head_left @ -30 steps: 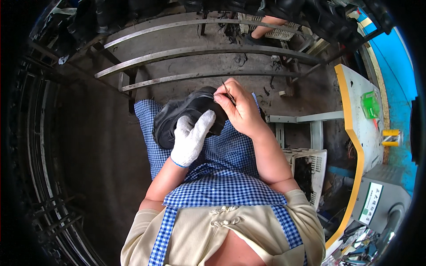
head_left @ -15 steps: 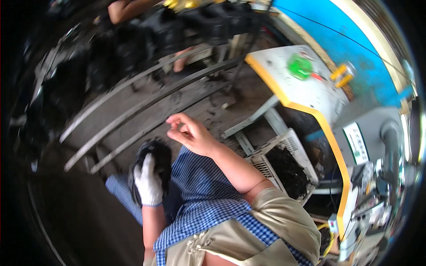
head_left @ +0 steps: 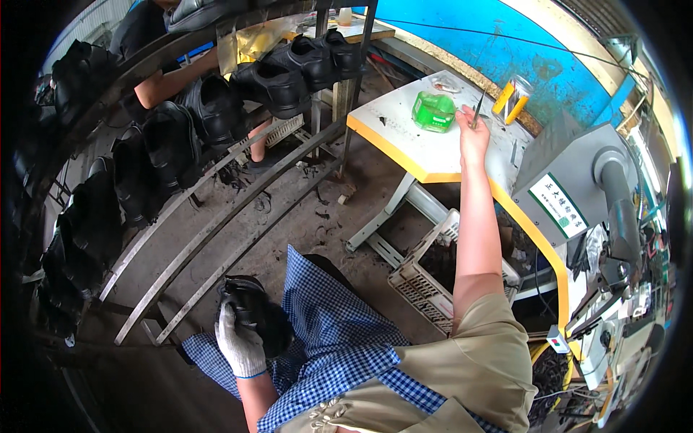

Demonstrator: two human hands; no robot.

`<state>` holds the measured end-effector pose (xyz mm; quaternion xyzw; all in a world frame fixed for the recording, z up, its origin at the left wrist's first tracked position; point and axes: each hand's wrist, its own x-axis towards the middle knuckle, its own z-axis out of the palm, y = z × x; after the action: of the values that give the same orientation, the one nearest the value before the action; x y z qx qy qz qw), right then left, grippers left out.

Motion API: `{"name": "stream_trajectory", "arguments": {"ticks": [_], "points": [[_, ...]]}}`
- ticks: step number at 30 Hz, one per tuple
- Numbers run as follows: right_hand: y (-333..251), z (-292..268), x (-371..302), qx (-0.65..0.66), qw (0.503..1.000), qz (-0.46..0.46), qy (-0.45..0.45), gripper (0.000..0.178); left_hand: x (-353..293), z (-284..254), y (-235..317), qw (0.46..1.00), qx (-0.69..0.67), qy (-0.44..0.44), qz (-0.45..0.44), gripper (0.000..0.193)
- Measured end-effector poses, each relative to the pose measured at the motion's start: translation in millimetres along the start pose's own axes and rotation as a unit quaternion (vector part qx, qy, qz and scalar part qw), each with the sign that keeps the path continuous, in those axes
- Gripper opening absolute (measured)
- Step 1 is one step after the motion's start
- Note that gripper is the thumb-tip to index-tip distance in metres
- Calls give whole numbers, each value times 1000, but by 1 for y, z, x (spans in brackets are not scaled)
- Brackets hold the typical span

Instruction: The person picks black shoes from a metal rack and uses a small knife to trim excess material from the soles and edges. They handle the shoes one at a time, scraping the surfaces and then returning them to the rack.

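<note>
A black shoe (head_left: pixel 261 317) rests at my lap, gripped by my left hand (head_left: pixel 238 343), which wears a white knit glove. Its fingers lie over the shoe's side. My bare right hand (head_left: pixel 473 141) reaches out over the white worktable (head_left: pixel 390 123), its fingers closed round a slim, dark, pointed metal tool (head_left: pixel 481 105); the tool's exact kind is too small to make out. Just left of this hand stands a cut-open green plastic container (head_left: pixel 433 112). A yellow and silver can (head_left: pixel 511 99) is to its right.
A metal rack (head_left: pixel 224 184) with several black shoes (head_left: pixel 216 105) curves along the left. Beyond it, another person's arm (head_left: pixel 177 83) shows. Under the table sits a white plastic crate (head_left: pixel 419 289). A grey machine housing (head_left: pixel 559 184) stands at the right.
My right hand has gone from above my lap to the table, and now holds the slim tool. My left hand keeps its grip on the shoe. The view has shifted.
</note>
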<state>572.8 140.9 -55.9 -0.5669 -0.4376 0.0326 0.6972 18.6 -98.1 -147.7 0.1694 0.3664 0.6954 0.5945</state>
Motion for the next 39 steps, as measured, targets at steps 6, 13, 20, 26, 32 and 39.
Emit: {"name": "stream_trajectory", "arguments": {"ticks": [6, 13, 20, 26, 32, 39], "points": [[-37, 10, 4, -224, 963, -126, -80, 23, -27, 4, 28, 999, -24, 9, 27, 37], [-20, -5, 28, -251, 964, -83, -42, 24, -60, 9, 52, 996, -19, 89, 14, 33], [-27, -12, 33, 133, 977, 168, 8, 23, -72, -26, 48, 991, -77, 106, 10, 32], [-64, 8, -65, 442, 827, 260, -231, 26, -104, -20, 83, 977, -96, 187, 41, 24], [-112, 106, -243, 562, 539, 445, -442, 32, -134, 3, 115, 949, -80, 288, 96, 23], [-181, 162, -392, 454, 412, 503, -609, 29, -107, -45, 76, 954, -90, 281, 51, 21]]}}
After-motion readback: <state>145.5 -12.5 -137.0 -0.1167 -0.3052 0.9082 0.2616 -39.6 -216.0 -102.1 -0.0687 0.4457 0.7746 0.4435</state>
